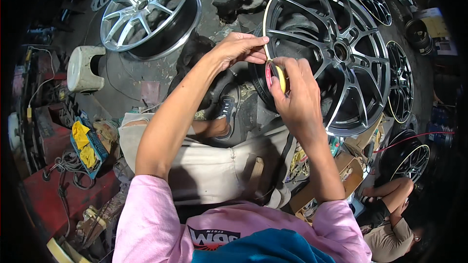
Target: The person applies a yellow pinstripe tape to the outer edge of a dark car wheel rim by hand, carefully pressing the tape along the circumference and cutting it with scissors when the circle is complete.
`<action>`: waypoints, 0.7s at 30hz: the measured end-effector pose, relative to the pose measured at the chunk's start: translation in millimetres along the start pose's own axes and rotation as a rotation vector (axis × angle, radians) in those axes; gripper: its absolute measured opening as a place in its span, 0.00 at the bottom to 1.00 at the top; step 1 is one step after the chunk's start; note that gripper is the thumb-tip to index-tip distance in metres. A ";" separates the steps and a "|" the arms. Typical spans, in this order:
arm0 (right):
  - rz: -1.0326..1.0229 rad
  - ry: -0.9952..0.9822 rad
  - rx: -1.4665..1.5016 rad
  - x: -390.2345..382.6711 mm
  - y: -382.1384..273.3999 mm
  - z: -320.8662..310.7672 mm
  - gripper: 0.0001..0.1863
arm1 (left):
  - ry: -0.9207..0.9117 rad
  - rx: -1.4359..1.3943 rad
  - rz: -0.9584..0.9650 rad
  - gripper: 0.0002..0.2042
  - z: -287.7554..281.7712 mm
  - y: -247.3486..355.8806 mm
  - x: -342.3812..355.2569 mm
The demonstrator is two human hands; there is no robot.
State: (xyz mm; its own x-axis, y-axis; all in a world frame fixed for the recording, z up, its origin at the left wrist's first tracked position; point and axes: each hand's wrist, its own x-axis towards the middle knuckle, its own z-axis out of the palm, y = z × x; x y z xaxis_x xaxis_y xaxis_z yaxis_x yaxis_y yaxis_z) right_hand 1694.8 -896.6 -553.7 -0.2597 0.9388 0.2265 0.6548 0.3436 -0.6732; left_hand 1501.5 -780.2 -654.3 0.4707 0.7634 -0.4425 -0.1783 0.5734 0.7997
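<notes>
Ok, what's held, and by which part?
The right hand holds a tape roll by its outside, between thumb and fingers. The left hand touches the edge of the wheel; whether it grips is unclear.

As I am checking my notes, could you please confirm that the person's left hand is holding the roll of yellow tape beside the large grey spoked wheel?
Not quite: the right hand is holding the roll of yellow tape beside the large grey spoked wheel, as the head view shows.
</notes>
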 end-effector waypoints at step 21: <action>0.080 0.080 -0.349 -23.4 -15.2 45.1 0.14 | 0.008 0.037 0.074 0.11 -0.9 -20.8 -4.8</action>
State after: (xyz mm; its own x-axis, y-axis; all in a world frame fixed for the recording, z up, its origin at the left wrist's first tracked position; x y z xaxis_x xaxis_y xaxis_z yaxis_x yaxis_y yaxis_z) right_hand 1658.9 -925.0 -580.5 -0.1506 0.9575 0.2462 0.8770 0.2443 -0.4137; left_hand 1502.2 -795.6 -669.2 0.4506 0.8056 -0.3847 -0.1800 0.5040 0.8447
